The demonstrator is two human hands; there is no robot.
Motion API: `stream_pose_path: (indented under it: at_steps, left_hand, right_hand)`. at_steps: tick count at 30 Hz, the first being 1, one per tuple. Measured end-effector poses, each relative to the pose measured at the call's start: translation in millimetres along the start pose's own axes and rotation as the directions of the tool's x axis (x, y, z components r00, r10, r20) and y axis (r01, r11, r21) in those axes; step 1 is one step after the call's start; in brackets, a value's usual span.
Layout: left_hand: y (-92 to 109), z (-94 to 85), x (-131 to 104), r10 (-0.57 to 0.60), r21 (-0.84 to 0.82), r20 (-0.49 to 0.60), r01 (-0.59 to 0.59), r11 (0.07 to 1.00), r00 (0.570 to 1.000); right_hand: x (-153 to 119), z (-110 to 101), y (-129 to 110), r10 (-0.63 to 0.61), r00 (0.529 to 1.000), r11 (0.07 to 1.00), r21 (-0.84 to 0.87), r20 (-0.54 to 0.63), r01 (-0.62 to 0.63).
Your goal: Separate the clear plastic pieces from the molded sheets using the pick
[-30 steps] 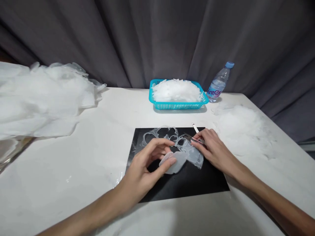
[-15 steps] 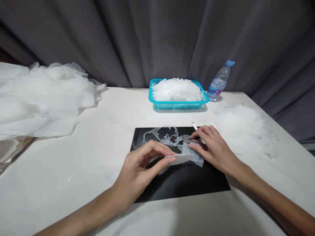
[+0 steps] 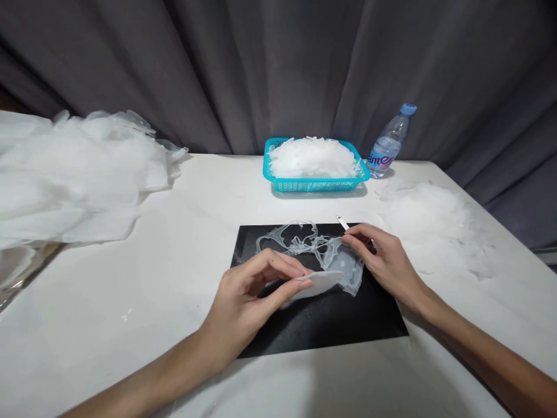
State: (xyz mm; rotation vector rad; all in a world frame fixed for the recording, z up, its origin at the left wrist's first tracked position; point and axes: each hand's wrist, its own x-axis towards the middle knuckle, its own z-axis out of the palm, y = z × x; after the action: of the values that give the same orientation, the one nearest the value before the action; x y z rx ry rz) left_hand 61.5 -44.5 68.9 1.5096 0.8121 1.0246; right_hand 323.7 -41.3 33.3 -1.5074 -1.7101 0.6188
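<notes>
My left hand [image 3: 256, 296] pinches a thin, translucent white plastic piece [image 3: 317, 284] by its edge, holding it tilted just above a black mat [image 3: 322, 325]. My right hand [image 3: 383, 255] is closed, thumb and forefinger pressed together on a thin plastic strip [image 3: 334, 247] at the far right of the mat. A dark bit shows between its fingers; whether the small cutting tool is still in it is hidden. Between the hands lies another clear, raised-edged plastic piece [image 3: 348, 267]. Curly plastic trimmings [image 3: 300, 241] lie at the mat's far side.
Behind the mat stands a turquoise basket [image 3: 319, 186] heaped with white pieces, beside a water bottle [image 3: 385, 151]. A slim white tool [image 3: 343, 223] lies at the mat's far edge. White sheets [image 3: 73, 180] pile up at left, wispy scraps [image 3: 435, 226] at right; a grey curtain [image 3: 270, 69] hangs behind.
My right hand has drawn slightly right; the dark cutting tool's tips no longer show over the trimmings. The clear piece is more exposed. My left hand has hardly moved.
</notes>
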Motion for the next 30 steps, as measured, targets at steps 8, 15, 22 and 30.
stream_pose_path:
  at_steps: [8, 15, 22, 30]
  left_hand:
    - [-2.7, -3.6, 7.3, -0.363, -0.018, 0.067, 0.365, 0.931, 0.929]
    - [-1.6, -4.1, 9.7, -0.39, -0.043, 0.094, 0.395, 0.918, 0.916]
    - [0.0, -3.9, 8.3, -0.34, -0.078, 0.104, 0.349, 0.934, 0.935]
    - [4.6, -1.3, 6.9, -0.29, -0.031, 0.007, 0.29, 0.957, 0.957]
  right_hand:
    - [12.0, -4.1, 19.4, 0.182, 0.981, 0.962, 0.219, -0.066, -0.163]
    - [7.3, -9.9, -2.8, 0.208, 0.972, 0.929, 0.333, -0.107, -0.162]
    - [-15.7, -17.4, -45.8, -0.258, 0.95, 0.96, 0.155, 0.176, 0.232]
    - [-24.7, -18.2, -55.1, -0.58, 0.809, 0.789, -0.183, 0.097, 0.587]
